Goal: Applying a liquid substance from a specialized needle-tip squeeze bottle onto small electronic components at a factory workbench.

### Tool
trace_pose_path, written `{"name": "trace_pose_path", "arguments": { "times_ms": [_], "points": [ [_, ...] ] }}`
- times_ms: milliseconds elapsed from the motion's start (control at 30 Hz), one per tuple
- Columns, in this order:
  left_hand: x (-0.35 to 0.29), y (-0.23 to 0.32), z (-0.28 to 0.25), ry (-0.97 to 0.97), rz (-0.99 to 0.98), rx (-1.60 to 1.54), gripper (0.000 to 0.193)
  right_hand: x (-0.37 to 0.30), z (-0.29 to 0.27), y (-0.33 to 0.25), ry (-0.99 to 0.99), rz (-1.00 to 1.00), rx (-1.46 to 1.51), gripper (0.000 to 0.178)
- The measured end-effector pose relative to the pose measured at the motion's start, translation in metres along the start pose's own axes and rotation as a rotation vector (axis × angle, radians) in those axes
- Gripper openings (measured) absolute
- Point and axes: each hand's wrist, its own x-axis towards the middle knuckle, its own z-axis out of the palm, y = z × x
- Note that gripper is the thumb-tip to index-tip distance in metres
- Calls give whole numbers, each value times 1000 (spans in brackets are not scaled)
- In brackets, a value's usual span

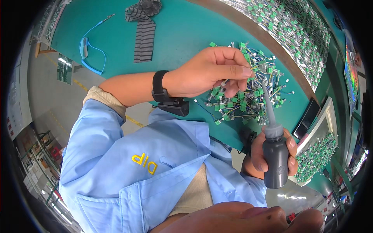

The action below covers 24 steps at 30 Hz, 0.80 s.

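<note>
My left hand (217,72), with a black strap and small black device (173,105) at its wrist, is closed in a pinch, thumb against fingers. Between them is a small wired connector (254,66), mostly covered by the fingers, with thin wires showing. My right hand (256,153) is wrapped round a dark squeeze bottle (275,163) with a long grey nozzle. That bottle stands upright in the grip, its nozzle tip close to the pinched part; whether they touch I cannot tell. Beneath both hands lies a loose heap of wired green connectors (243,103).
The green tabletop (182,35) bears a striped grey sleeve (144,40) and a blue coiled cord (83,48). At the far right, a large tray (281,35) is full of wired parts. A black phone-like slab (306,118) and a second filled tray (316,159) lie nearer.
</note>
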Motion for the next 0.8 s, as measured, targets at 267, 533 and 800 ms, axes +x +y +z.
{"name": "trace_pose_path", "arguments": {
  "times_ms": [267,533,800],
  "points": [
    [-5,2,4,80,62,208,14,1,6,-6,-102,59,38,62],
    [-6,-2,4,92,67,220,14,-6,-9,-17,-271,192,-13,71],
    [-7,-2,4,97,71,241,13,-6,-17,-23,-348,249,-58,71]
  ]
}}
